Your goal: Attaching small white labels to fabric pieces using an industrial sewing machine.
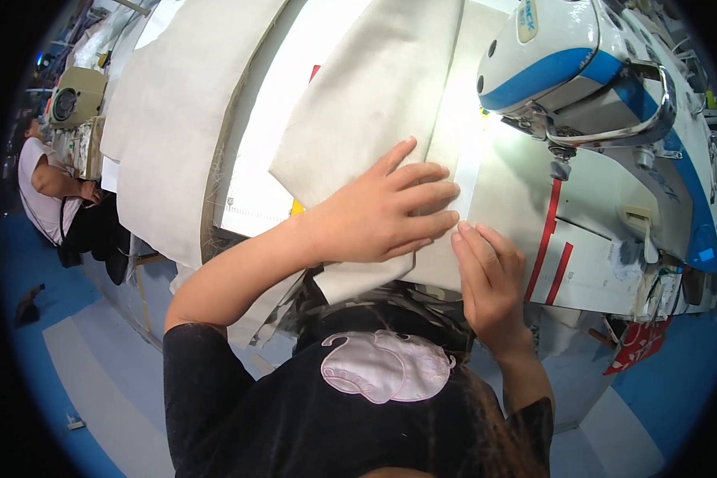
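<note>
A large piece of cream fabric [366, 103] lies partly folded on the sewing table. My left hand [386, 207] presses flat on it, with fingers spread toward a seam-like edge. Beside its fingertips runs a narrow, bright pale strip [467, 183]; what it is made of I cannot tell. My right hand [490, 275] is at the near end of that strip, fingertips drawn together on the fabric layer there. To the right of both hands stands a white and blue sewing machine [542, 60], its needle area lit and apart from my fingers.
Another cream fabric piece [179, 119] with a frayed edge drapes over the table at left. Red tape strips [543, 251] mark the table [597, 271] below the machine. A person in a white shirt [47, 187] sits at far left. A red patterned bag [641, 344] hangs at lower right.
</note>
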`<action>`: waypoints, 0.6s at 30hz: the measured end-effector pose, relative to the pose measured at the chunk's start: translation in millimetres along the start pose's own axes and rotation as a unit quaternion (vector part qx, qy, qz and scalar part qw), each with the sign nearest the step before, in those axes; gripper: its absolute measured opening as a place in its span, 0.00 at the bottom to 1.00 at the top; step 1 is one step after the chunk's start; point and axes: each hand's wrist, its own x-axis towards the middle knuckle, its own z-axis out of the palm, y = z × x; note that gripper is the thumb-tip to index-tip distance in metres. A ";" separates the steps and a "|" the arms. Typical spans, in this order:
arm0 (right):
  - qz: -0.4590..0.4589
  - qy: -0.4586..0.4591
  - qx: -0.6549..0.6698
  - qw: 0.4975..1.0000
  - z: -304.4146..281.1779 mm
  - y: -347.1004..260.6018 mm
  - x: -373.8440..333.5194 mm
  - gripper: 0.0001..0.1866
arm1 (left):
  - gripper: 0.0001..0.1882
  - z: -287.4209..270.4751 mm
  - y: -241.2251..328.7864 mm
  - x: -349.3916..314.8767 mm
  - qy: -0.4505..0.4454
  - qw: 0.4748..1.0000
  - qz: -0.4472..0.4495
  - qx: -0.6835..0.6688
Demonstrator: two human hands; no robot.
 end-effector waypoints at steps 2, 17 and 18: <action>-0.012 -0.003 -0.019 1.000 -2.2 3.5 7.1 0.21 | 0.22 -3.2 -7.1 4.4 0.002 1.000 0.002 0.000; -0.030 -0.008 -0.078 0.996 5.2 36.4 38.4 0.27 | 0.24 -8.7 -48.1 27.9 0.019 1.000 0.013 0.017; -0.030 -0.007 -0.079 0.996 4.8 37.4 40.6 0.27 | 0.24 -8.1 -50.2 29.7 0.023 1.000 0.015 0.015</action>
